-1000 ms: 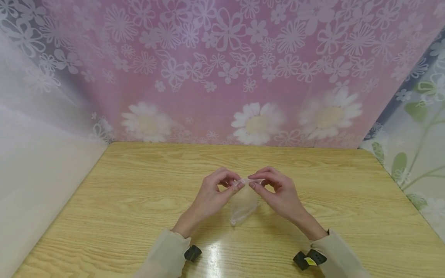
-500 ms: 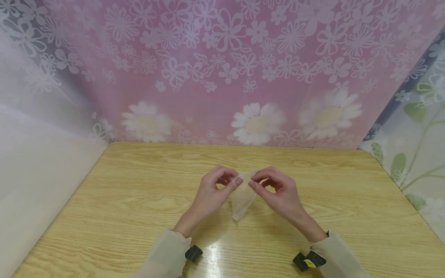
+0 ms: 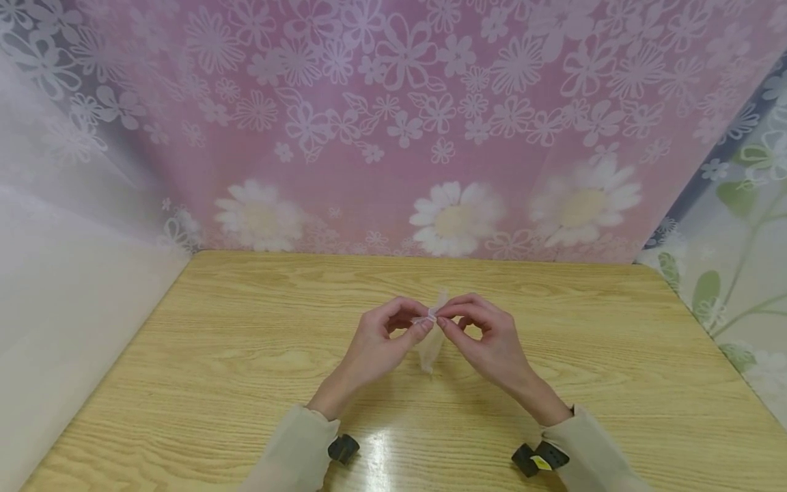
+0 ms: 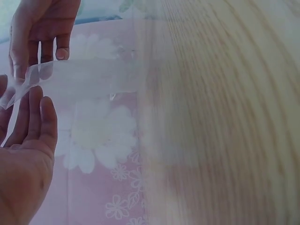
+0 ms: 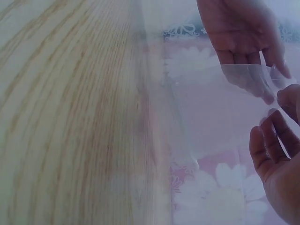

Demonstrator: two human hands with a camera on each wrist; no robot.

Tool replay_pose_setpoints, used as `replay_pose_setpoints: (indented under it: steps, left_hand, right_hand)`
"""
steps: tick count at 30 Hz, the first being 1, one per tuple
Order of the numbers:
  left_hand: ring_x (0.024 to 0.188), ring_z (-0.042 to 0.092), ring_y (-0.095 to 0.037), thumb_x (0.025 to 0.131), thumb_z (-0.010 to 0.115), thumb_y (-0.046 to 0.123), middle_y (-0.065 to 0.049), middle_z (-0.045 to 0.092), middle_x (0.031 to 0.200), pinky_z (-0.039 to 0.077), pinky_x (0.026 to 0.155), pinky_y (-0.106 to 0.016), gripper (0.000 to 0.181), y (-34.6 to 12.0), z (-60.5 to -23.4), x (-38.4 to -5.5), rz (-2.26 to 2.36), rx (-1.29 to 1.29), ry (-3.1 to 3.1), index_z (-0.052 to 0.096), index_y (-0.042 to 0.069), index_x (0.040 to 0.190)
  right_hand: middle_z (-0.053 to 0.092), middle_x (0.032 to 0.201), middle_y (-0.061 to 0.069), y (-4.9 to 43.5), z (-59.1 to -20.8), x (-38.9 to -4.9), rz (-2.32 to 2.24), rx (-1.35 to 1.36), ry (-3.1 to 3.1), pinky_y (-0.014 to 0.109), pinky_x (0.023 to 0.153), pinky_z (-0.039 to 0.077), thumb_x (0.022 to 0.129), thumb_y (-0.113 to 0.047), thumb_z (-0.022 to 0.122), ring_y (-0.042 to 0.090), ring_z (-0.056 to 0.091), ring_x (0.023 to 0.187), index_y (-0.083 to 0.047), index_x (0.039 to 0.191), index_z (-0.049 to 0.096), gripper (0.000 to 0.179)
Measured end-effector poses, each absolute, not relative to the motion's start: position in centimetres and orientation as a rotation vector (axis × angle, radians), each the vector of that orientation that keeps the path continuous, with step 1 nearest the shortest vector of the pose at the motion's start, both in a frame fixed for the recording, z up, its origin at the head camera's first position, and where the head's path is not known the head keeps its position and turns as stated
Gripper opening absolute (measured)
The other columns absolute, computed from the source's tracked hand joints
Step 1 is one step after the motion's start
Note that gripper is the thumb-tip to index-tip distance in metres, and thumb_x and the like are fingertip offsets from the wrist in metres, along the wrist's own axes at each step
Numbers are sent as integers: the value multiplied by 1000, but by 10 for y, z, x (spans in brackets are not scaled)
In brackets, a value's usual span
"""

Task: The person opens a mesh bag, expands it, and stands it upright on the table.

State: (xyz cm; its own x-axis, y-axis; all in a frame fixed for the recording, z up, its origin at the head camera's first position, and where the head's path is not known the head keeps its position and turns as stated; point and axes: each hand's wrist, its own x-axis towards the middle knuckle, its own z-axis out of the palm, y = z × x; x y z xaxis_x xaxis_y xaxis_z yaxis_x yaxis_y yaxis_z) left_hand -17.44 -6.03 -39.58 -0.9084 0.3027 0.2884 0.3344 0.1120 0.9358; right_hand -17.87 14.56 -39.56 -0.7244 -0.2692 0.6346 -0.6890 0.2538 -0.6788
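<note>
A small clear plastic bag (image 3: 432,352) hangs above the table between my two hands, seen nearly edge-on in the head view. My left hand (image 3: 380,342) pinches its upper edge between thumb and fingers. Close beside, my right hand (image 3: 488,339) pinches the same edge, the fingertips of both hands almost meeting. In the left wrist view the film of the bag (image 4: 93,77) stretches out from the fingers. Seen from the right wrist, the bag (image 5: 213,112) is a flat, see-through sheet, with the left hand's fingers (image 5: 248,79) showing partly through it.
Below the hands is a wood-grain table (image 3: 246,383). A pink flowered curtain (image 3: 369,171) hangs along its far edge, with a pale sheet (image 3: 74,273) at the left and a leaf-patterned one (image 3: 732,273) at the right. Black bands (image 3: 343,449) sit near both sleeve cuffs.
My right hand has moved slightly left, up to the left fingertips. The bag has turned to a narrower view, and its lower end has risen and shifted right.
</note>
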Motion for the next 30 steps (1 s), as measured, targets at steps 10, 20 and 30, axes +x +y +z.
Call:
replay_pose_setpoints:
  steps: [10,20,30]
  left_hand:
    - [106,67,-15,105,60,24,-3,71,116,55,95,-32,21,-63,-395,-175,-2010,-666,-2358,69,16,121]
    - [102,68,-13,103,63,22,0,72,112,57,92,-37,17,-61,-396,-175,-1926,-659,-2383,72,17,117]
    - [92,67,-11,100,67,22,4,71,106,54,80,-27,8,-62,-395,-175,-1879,-578,-2403,70,21,108]
  right_hand:
    - [71,96,10,145,-394,-178,1510,844,-2109,19,61,49,88,12,71,6,61,77,-6,98,77,22]
    - [67,87,6,148,-395,-178,1531,826,-2121,24,51,40,88,11,71,10,47,62,-8,100,76,23]
    - [71,89,10,152,-395,-177,1583,813,-2129,20,57,50,88,14,69,10,61,69,-4,101,75,23]
